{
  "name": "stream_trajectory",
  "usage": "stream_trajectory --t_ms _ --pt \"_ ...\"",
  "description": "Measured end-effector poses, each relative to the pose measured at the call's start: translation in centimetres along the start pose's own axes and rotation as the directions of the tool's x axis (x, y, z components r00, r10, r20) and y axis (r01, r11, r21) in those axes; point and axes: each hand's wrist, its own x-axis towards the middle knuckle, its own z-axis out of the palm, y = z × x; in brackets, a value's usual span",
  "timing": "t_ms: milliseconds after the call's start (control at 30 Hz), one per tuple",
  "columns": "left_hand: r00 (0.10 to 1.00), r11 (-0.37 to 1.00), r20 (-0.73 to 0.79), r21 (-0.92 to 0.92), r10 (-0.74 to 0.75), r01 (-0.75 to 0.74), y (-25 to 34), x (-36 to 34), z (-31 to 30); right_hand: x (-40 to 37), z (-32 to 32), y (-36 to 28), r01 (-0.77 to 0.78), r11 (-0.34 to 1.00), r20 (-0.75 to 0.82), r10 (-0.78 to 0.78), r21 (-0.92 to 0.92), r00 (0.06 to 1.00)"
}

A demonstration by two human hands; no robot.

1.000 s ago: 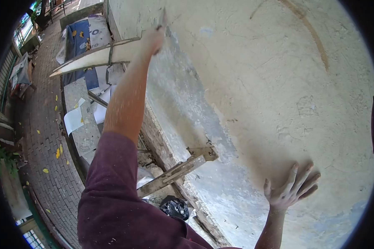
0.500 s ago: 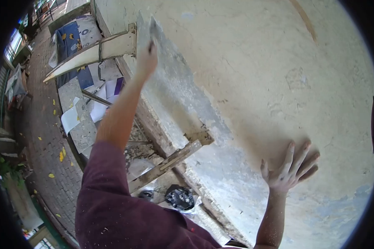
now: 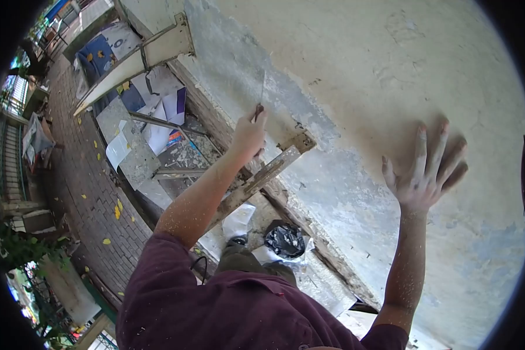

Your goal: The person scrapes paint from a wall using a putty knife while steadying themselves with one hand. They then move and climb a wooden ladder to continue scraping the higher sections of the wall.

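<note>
My left hand (image 3: 249,137) is closed round the dark handle of a thin-bladed scraper (image 3: 262,88), whose blade points up at the wall. Grey, stripped plaster (image 3: 233,64) lies around the blade, bordered by cream paint. On the right, my right hand (image 3: 416,189) is spread against the cream wall (image 3: 356,87), fingers apart and holding nothing. Just below my left hand, a wooden bracket (image 3: 262,175) juts out from the wall.
A second bracket (image 3: 128,67) juts out at the upper left. Below the wall are papers (image 3: 157,131), boards with debris, and a container lined with a black bag (image 3: 284,239) near my feet. A brick path (image 3: 93,192) with yellow leaves runs along the left.
My left hand has come down the wall toward the lower bracket, with the scraper now more clearly seen. My right hand appears higher and further right. The camera view has shifted, showing my feet.
</note>
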Motion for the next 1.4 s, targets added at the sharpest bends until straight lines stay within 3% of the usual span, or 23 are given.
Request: stream_trajectory --t_ms 33,67,167,233,300,367,500,633,700,733,833,867,933,967,1033,1100,1167,1233,1267,1300,1333,1367,1400 --pt "0.814 0.811 0.231 -0.136 -0.533 0.569 1.1 -1.0 -0.3 -0.1 -0.1 0.0 -0.001 1.0 0.021 0.001 0.009 1.0" --pt "0.768 0.755 0.227 -0.162 -0.598 0.636 -0.5 2.4 -0.3 -0.1 0.0 0.0 -0.011 0.999 0.014 0.011 0.037 1.0" --pt "0.687 0.647 0.222 -0.232 -0.692 0.726 -2.3 8.0 -2.2 -0.1 0.2 0.1 -0.006 0.998 -0.006 0.006 0.067 1.0" --pt "0.661 0.666 0.288 -0.095 -0.693 0.74 -4.6 9.1 -1.4 -0.1 0.3 0.2 -0.021 0.997 -0.011 0.022 0.075 1.0" --pt "0.626 0.617 0.357 -0.153 -0.694 0.772 -0.4 2.0 -0.7 -0.4 0.1 0.0 -0.046 0.997 0.06 0.042 0.065 0.997" --pt "0.486 0.454 0.54 -0.203 -0.687 0.867 0.3 -1.7 -0.4 -0.2 0.1 0.1 -0.075 0.996 0.094 0.07 0.055 0.993" --pt "0.408 0.399 0.585 -0.153 -0.701 0.904 -0.7 -0.5 -1.0 -0.3 -0.1 -0.3 -0.095 0.993 0.088 0.088 0.072 0.992" --pt "0.529 0.566 0.545 -0.116 -0.651 0.816 -1.6 -1.1 -1.8 0.0 0.0 -0.5 -0.129 0.985 0.066 0.122 0.118 0.99" --pt "0.58 0.56 0.379 -0.174 -0.721 0.81 -3.3 -0.6 -2.5 -0.2 0.2 -0.4 -0.093 0.988 0.093 0.081 0.126 0.992" --pt "0.725 0.654 0.296 -0.312 -0.622 0.689 -3.5 -1.4 -2.2 -0.2 0.3 -0.3 -0.087 0.976 0.075 0.073 0.197 0.994" --pt "0.68 0.577 0.341 -0.362 -0.649 0.733 1.8 -3.6 -1.2 0.0 -0.9 -0.4 -0.101 0.987 0.147 0.083 0.124 0.986" --pt "0.694 0.585 0.327 -0.377 -0.641 0.718 2.3 -3.6 0.2 -0.1 -1.0 -0.3 -0.092 0.98 0.108 0.074 0.177 0.991" --pt "0.828 0.811 0.314 -0.223 -0.465 0.54 7.0 -6.3 2.5 -0.2 -0.9 -0.4 -0.09 0.965 0.102 0.067 0.247 0.993" --pt "0.839 0.82 0.319 -0.238 -0.44 0.521 6.6 -7.3 4.4 0.0 -0.9 -0.1 -0.079 0.947 0.104 0.048 0.312 0.993" --pt "0.978 0.931 0.198 -0.34 -0.072 0.137 4.1 -9.4 7.5 0.1 -1.6 0.1 -0.089 0.956 0.127 0.055 0.278 0.99" --pt "0.987 0.958 0.159 -0.286 0.016 0.03 5.3 -13.2 6.8 0.1 -2.2 0.2 -0.096 0.939 0.167 0.042 0.33 0.985" --pt "0.986 0.972 0.125 -0.223 0.108 -0.079 5.1 -16.0 6.0 -1.5 -3.4 -0.8 -0.146 0.889 0.105 0.111 0.433 0.988" --pt "0.975 0.966 0.221 -0.256 0.026 0.033 3.2 -16.8 5.0 -5.5 -4.2 -5.1 -0.273 0.741 0.076 0.288 0.613 0.955" --pt "0.975 0.966 0.218 -0.259 0.036 0.022 2.7 -17.6 4.9 -8.1 -4.8 -7.7 -0.39 0.507 0.252 0.321 0.768 0.913" --pt "0.979 0.931 0.202 -0.36 0.017 0.058 2.2 -18.8 5.2 -9.4 -6.2 -9.2 -0.52 0.151 0.481 0.232 0.841 0.845" --pt "0.982 0.885 0.187 -0.456 -0.007 0.093 1.8 -19.8 5.4 -10.2 -7.2 -10.5 -0.678 -0.333 0.738 0.087 0.655 0.67" --pt "0.983 0.886 0.181 -0.454 -0.009 0.092 1.7 -20.6 5.2 -10.7 -8.0 -11.7 -0.682 -0.691 0.852 -0.187 0.24 0.489" --pt "0.981 0.876 0.184 -0.463 -0.055 0.136 1.5 -21.3 4.9 -11.1 -8.4 -12.9 -0.683 -0.692 0.851 -0.195 0.233 0.488"
